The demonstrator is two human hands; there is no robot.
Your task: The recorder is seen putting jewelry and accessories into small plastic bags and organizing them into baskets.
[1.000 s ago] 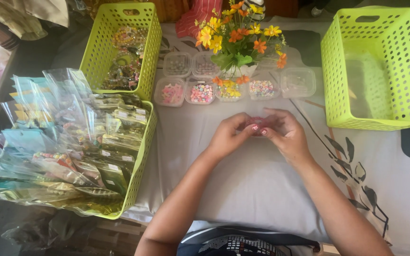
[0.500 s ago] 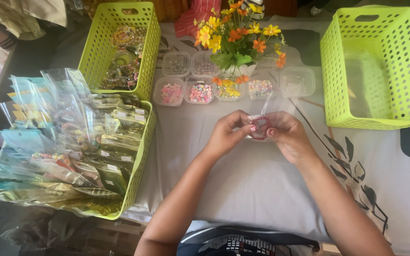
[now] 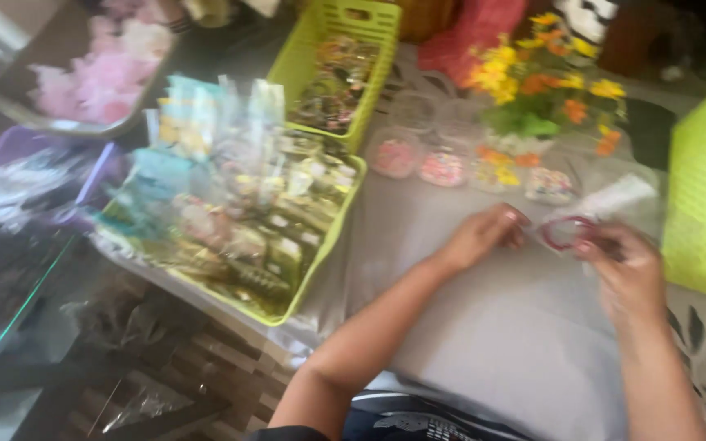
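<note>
1. Packets in clear sleeves fill the near green basket [image 3: 320, 269] at the surface's left edge. These look already bagged, which suggests much of the packing is behind the person. A second green basket [image 3: 345, 69] beyond it holds loose bead pieces.
2. Small clear tubs of beads [image 3: 443, 167] sit in a row toward the far edge, beside a bunch of yellow and orange flowers [image 3: 545, 77].
3. Left hand [image 3: 484, 235] lies over the grey cloth [image 3: 492, 327] mid-surface, forearm angled in from the near edge. Its fingers are drawn together, the tips pinched at the left side of the red beaded bracelet [image 3: 567, 232].
4. The bracelet is held just above the cloth between the two hands, seemingly at the mouth of a clear plastic sleeve [image 3: 618, 196]. Blur hides whether it is inside yet, so sealing and binning appear left to do.
5. Right hand [image 3: 624, 269] comes in from the near right corner, fingers curled and closed on the bracelet's right side.
6. A third green basket [image 3: 704, 188] stands at the right edge.
</note>
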